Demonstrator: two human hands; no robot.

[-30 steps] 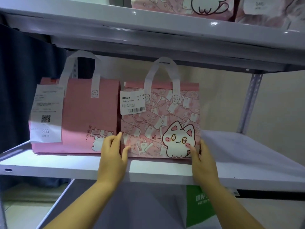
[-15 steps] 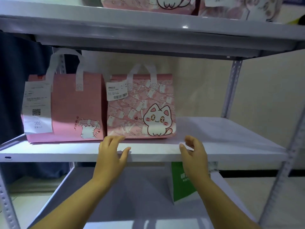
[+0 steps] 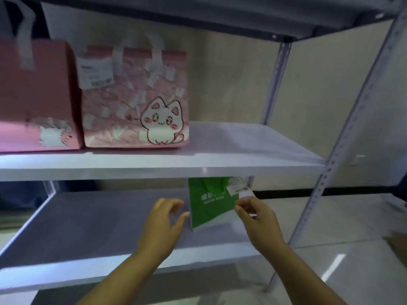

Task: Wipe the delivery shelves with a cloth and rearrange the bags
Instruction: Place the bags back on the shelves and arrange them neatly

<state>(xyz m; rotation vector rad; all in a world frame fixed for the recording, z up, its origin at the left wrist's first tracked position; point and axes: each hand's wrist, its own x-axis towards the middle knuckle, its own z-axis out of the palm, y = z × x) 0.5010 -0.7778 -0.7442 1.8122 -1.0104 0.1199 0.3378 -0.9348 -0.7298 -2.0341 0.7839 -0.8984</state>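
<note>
- Green bag [image 3: 209, 208] stands on the lower shelf [image 3: 88, 227], right of centre, its top tucked under the front lip of the middle shelf [image 3: 242, 146]. A receipt slip [image 3: 239, 189] hangs at its upper right corner.
- Left hand [image 3: 161, 225]: wide, fingers loosely curved, holding nothing, just beside the bag's left edge.
- Right hand [image 3: 258, 219]: fingers curled at the bag's right edge, just below the slip. Cannot tell whether it pinches bag, slip, or nothing.
- Cat-print pink bag [image 3: 134, 102] and a plainer pink bag [image 3: 37, 95] sit side by side, touching, at the left of the middle shelf; the right half of that shelf is bare.
- No cloth in view.
- Judgement: step in hand is taking up the green bag for rearranging.
- To do it well: grip the bag body on both sides, not the slip, which would likely tear or pull off. Draw it toward the near edge before lifting, since the shelf above leaves little headroom. Keep it upright so the contents stay settled.
</note>
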